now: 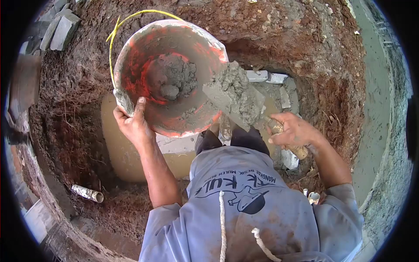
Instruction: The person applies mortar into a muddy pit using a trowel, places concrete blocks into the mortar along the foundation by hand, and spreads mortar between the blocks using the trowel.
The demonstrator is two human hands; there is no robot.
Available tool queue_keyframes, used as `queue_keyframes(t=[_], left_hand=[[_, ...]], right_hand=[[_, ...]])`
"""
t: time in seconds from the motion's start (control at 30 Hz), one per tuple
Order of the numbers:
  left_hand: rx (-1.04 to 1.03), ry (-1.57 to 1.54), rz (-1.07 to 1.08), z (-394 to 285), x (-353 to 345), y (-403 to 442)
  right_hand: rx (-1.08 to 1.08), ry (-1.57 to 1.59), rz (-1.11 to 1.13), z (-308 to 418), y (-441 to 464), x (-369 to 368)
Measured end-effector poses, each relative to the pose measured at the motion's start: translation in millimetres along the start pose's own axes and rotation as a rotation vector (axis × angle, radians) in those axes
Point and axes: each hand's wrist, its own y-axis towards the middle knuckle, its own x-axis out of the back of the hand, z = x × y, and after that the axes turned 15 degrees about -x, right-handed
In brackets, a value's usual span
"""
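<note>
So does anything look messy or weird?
Yes: brown, murky water is pooled in the dug pit, which looks partly flooded. The grey shirt has brown smudges, so it looks dirty.

The only view, from the head, looks steeply down past the shirt (283, 214), left hand (134, 127) and right hand (295, 132) close.

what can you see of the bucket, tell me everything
The bucket looks like plastic: round, red-orange inside under grey smears, its rim pale and crusted. A thin yellow handle arches beyond the rim. Its mouth faces the camera, with a grey lump of what looks like mortar inside. The left hand grips the rim, thumb uppermost. A loaded trowel overlaps the opposite edge; whether they touch is unclear. The outside is mostly hidden.
</note>
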Motion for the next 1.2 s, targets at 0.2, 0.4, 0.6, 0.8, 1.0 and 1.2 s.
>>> queue_keyframes(t=[0.2,0.4,0.6,0.8,1.0,1.2], left_hand=[[0.147,0.206,-0.376,49,91,-75],[0.260,0.509,-0.605,113,151,-169],[0.561,0.569,-0.801,216,177,-252],[0.653,0.442,-0.821,332,175,-336],[0.746,0.505,-0.849,369,151,-330],[0.647,0.479,-0.774,341,141,-283]], right_hand=[[-0.134,-0.247,-0.057,-23,93,26],[-0.230,-0.157,-0.002,-78,289,22],[-0.171,-0.625,-0.183,-82,490,19],[0.003,-1.281,-0.607,-68,672,-5],[-0.028,-1.396,-0.776,-72,760,-34],[-0.046,-1.416,-0.742,-57,624,7]])
